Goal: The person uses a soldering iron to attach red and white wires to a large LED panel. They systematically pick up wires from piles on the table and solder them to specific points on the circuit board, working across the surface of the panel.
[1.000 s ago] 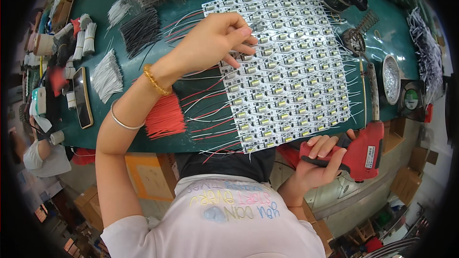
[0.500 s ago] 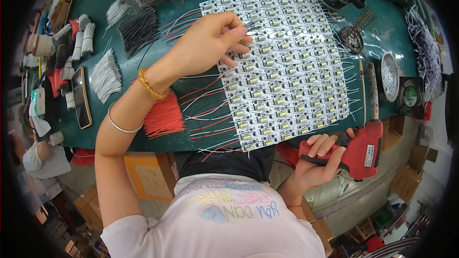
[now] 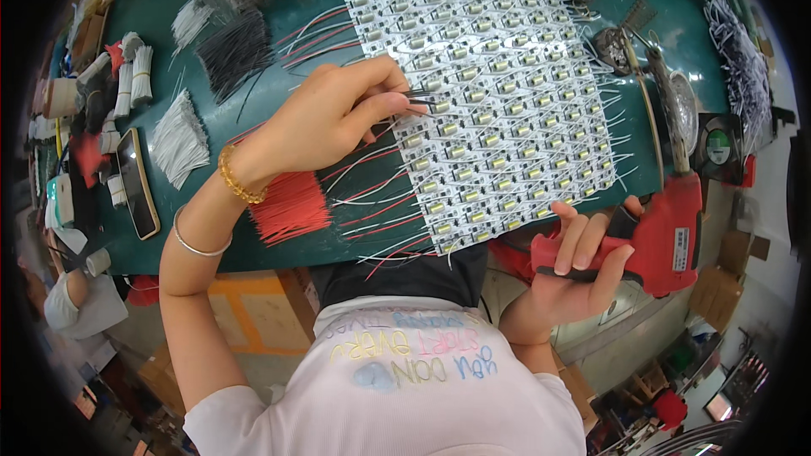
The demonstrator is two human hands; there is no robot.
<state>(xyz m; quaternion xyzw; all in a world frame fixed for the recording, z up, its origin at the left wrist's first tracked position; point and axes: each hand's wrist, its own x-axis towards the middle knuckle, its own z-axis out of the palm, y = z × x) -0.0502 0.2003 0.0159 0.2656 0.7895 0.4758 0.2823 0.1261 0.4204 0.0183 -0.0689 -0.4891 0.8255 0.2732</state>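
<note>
My left hand (image 3: 334,114) is over the left edge of a white sheet of small circuit boards (image 3: 507,89). Thumb and fingers pinch thin black wires (image 3: 420,102), whose ends lie over the board beside a small yellowish part. Near the sheet's lower right corner, my right hand (image 3: 579,266) wraps round the handle of a red soldering gun (image 3: 672,241). Its long barrel (image 3: 672,114) points away from me, clear of the sheet. Red, white and black wires (image 3: 380,194) stick out from the sheet's left side.
Piles of red wires (image 3: 291,207), white wires (image 3: 179,139) and black wires (image 3: 235,52) lie left of the sheet. A phone (image 3: 138,184) rests farther left. At the right are a round metal dish (image 3: 683,105), a coiled-wire stand (image 3: 640,15) and a solder spool (image 3: 718,148).
My left hand has come lower on the sheet, and its fingers now pinch black wires. The soldering gun has shifted right and slightly up in my right hand. The whole view has moved a little.
</note>
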